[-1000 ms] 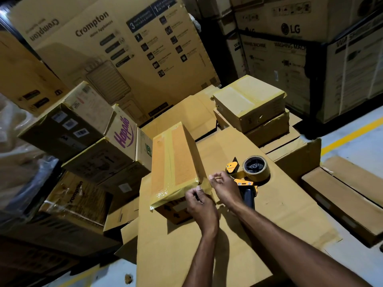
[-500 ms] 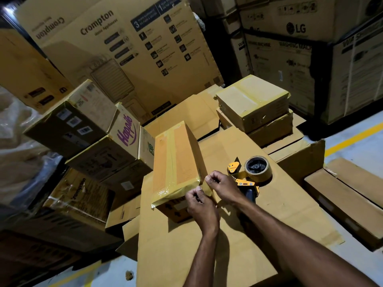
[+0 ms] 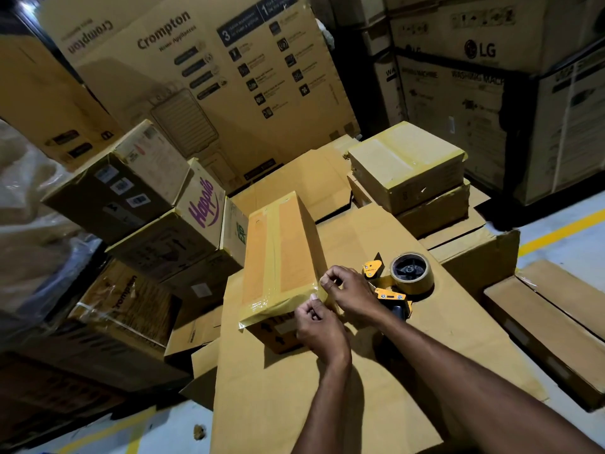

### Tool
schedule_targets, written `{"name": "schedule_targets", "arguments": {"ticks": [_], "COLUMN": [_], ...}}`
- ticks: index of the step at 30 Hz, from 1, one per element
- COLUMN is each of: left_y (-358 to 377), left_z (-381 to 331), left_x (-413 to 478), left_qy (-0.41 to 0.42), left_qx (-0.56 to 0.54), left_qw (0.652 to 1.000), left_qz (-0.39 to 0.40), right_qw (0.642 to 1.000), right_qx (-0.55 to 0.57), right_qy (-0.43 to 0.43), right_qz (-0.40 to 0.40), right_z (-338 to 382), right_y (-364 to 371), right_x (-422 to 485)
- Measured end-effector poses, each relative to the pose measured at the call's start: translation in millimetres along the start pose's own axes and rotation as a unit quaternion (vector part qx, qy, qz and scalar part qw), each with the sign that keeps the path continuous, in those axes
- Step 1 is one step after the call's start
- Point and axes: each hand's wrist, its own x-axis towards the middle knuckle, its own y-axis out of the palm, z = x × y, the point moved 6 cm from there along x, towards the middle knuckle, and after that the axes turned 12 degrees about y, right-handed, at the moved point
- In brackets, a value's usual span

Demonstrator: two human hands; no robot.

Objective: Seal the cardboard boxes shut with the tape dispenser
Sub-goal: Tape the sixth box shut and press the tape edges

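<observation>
Brown oblong cardboard box (image 3: 281,257), banded with glossy tape, lies mid-frame on a flattened cardboard sheet (image 3: 294,404). Left hand (image 3: 319,326) and right hand (image 3: 350,290) both pinch thin, clingy tape at its 5 o'clock corner. The yellow tape dispenser (image 3: 397,283) rests at 3 o'clock. The box is probably light and stiff, best steadied by its edges.

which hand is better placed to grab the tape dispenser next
Right, probably. The right hand pinches tape at the box corner beside the tape dispenser, which lies on the cardboard. The left hand, also at the tape, is farther, with the right hand between.
</observation>
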Motion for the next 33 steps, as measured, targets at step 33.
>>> {"name": "schedule_targets", "arguments": {"ticks": [33], "left_y": [9], "left_z": [8], "left_x": [-12], "left_qy": [-0.044], "left_qx": [-0.072], "left_qw": [0.996], "left_qz": [-0.026], "right_qw": [0.997], "right_qx": [-0.043], "right_qy": [-0.056], "right_qz": [0.037], "right_z": [7], "right_y": [-3], "right_x": [11]}}
